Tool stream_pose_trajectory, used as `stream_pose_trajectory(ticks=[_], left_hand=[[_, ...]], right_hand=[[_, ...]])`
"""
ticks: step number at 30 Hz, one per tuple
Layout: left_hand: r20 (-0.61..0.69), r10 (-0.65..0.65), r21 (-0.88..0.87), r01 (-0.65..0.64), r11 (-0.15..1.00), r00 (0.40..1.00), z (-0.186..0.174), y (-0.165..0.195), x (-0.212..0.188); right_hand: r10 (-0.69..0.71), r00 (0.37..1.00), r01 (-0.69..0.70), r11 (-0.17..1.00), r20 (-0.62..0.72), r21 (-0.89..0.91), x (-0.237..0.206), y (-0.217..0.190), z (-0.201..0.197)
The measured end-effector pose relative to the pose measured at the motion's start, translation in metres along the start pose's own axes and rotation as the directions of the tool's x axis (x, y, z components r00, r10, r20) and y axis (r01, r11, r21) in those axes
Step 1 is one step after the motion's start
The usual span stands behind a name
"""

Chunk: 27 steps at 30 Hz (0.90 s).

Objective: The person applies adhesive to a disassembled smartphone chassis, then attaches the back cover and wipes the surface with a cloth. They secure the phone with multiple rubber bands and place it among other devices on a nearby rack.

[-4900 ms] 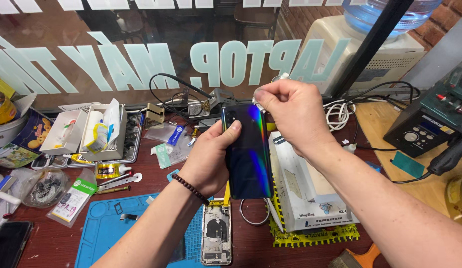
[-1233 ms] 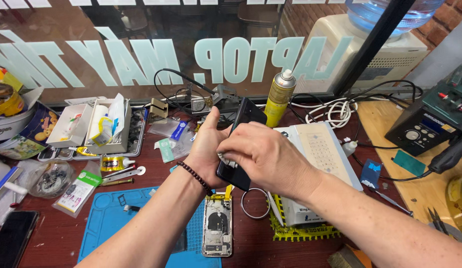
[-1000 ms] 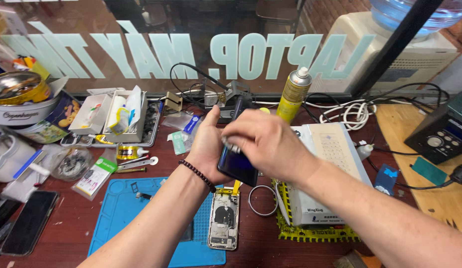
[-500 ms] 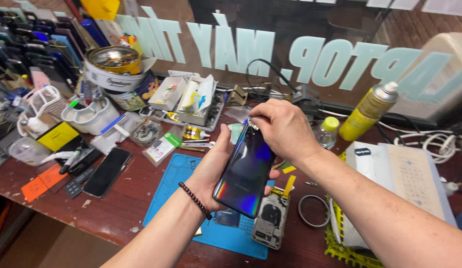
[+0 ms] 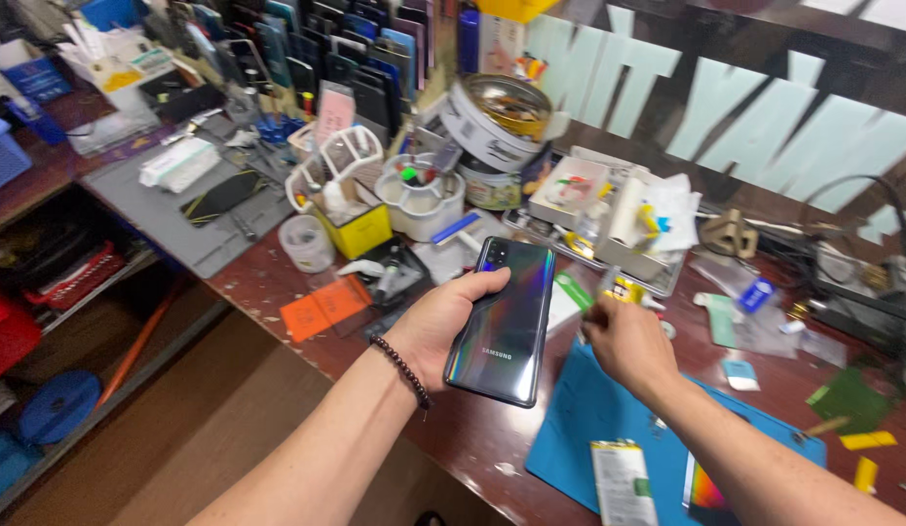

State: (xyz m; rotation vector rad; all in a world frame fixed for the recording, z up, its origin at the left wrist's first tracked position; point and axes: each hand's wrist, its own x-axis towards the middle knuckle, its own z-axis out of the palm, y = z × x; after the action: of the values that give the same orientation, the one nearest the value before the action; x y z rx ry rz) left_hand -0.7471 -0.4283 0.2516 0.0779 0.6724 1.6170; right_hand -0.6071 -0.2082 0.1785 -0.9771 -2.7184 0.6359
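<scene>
My left hand holds a dark, iridescent smartphone back side up, fingers wrapped round its left edge; a dark bead bracelet sits on that wrist. The phone hovers over the near edge of a reddish-brown workbench. My right hand is off the phone, to its right, fingers curled loosely above a blue work mat. Whether it pinches something small I cannot tell.
On the mat lie a phone battery and an opened phone. Behind stand a round metal tin, white tool holders, a yellow box, an orange card and rows of phones. Lower shelves sit left.
The view has swung left along the bench. My right hand has let go of the phone's top and moved right over the blue mat; my left hand still holds the phone.
</scene>
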Motion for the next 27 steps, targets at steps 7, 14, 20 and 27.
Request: stream_pose_trajectory(ticks=[7,14,20,27], left_hand=[[-0.093,0.451,0.248,-0.418,0.874,0.888,-0.070,0.096,-0.074],[-0.243,0.685,0.438,-0.552,0.709,0.687,-0.129,0.185,-0.125],[-0.262,0.719,0.442,-0.583,0.682,0.643,-0.200,0.276,-0.179],[-0.217,0.720,0.461,-0.581,0.671,0.660,-0.302,0.417,-0.207]], right_hand=[[-0.085,0.977,-0.038,0.834,0.197,0.550,0.061,-0.158,0.047],[-0.278,0.858,-0.256,0.498,0.432,0.829,0.096,-0.363,0.060],[-0.357,0.818,-0.272,0.451,0.451,0.850,0.141,-0.476,0.121],[-0.438,0.773,-0.328,0.342,0.458,0.881,0.234,-0.599,0.210]])
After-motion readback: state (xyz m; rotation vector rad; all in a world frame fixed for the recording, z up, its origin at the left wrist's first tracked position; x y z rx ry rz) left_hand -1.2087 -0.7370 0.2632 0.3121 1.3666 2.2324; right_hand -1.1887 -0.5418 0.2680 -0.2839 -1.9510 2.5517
